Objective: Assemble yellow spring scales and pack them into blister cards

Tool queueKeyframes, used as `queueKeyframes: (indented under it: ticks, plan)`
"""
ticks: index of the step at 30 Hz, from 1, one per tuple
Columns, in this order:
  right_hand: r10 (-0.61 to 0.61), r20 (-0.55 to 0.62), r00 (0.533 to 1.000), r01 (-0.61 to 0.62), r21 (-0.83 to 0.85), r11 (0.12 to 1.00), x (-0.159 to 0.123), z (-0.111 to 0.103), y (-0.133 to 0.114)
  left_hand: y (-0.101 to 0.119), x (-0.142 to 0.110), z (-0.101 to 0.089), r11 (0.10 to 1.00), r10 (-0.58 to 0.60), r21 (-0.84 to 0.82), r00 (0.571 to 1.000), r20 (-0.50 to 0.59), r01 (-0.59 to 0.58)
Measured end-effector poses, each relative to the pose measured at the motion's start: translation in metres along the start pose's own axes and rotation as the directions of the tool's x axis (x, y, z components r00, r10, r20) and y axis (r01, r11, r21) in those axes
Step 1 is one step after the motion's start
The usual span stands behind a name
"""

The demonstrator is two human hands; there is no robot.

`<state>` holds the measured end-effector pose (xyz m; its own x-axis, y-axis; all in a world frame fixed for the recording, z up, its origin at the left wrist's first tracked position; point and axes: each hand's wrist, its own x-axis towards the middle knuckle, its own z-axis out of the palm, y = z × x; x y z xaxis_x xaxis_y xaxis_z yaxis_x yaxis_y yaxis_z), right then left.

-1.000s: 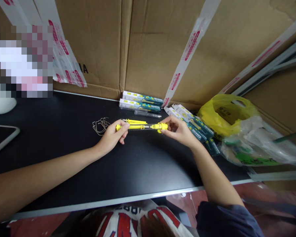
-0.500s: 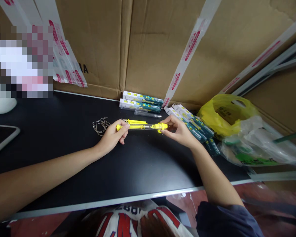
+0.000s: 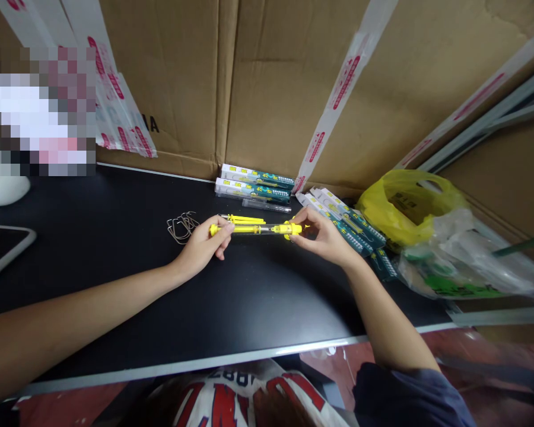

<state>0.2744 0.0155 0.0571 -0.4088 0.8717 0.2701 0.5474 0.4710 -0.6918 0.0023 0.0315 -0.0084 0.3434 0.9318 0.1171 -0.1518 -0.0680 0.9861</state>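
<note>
Level above the black table I hold a tubular spring scale (image 3: 249,229), a clear tube with yellow parts inside and yellow ends. My left hand (image 3: 210,240) is closed round its left end, thumb on top. At the right end, the thumb and fingers of my right hand (image 3: 321,236) pinch the yellow cap (image 3: 290,230). Just behind the tube lie more yellow scale parts (image 3: 248,219), partly hidden by it. A loose cluster of bent metal hooks (image 3: 182,227) rests beside my left hand.
Printed boxes (image 3: 253,190) and a clear tube (image 3: 267,205) lie at the back. More boxes (image 3: 345,219) sit beyond my right hand, beside a yellow plastic bag (image 3: 400,207) and a clear bag (image 3: 467,261). Cardboard (image 3: 267,89) walls the back. A tablet-like device (image 3: 4,249) lies left.
Both hands keep their places on the spring scale. At the right end the yellow cap looks slightly turned, and a small yellow tip now shows between my right fingers.
</note>
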Motion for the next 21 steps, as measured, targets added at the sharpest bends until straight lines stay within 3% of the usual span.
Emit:
queueKeyframes:
  ticks: [10, 13, 17, 21]
  plan:
    - [0.093, 0.054, 0.994, -0.101, 0.169, 0.980, -0.0029, 0.0029, 0.0028, -0.0001, 0.0004, 0.0002, 1.000, 0.000, 0.002, 1.000, 0.001, 0.000]
    - [0.088, 0.033, 0.996, -0.092, 0.119, 0.989, -0.0025, 0.0016, 0.0026, -0.0003, 0.0001, -0.0003, 1.000, 0.004, 0.003, 1.000, 0.000, -0.004]
    - [-0.009, -0.032, 0.999, 0.008, -0.032, 0.999, 0.0001, -0.0006, 0.0000, 0.0001, -0.0007, -0.0006, 1.000, 0.005, 0.008, 1.000, 0.003, -0.005]
    - [-0.019, -0.007, 1.000, 0.019, -0.019, 1.000, 0.0007, -0.0004, -0.0008, 0.0001, -0.0008, -0.0004, 1.000, 0.004, 0.005, 1.000, 0.002, -0.004]
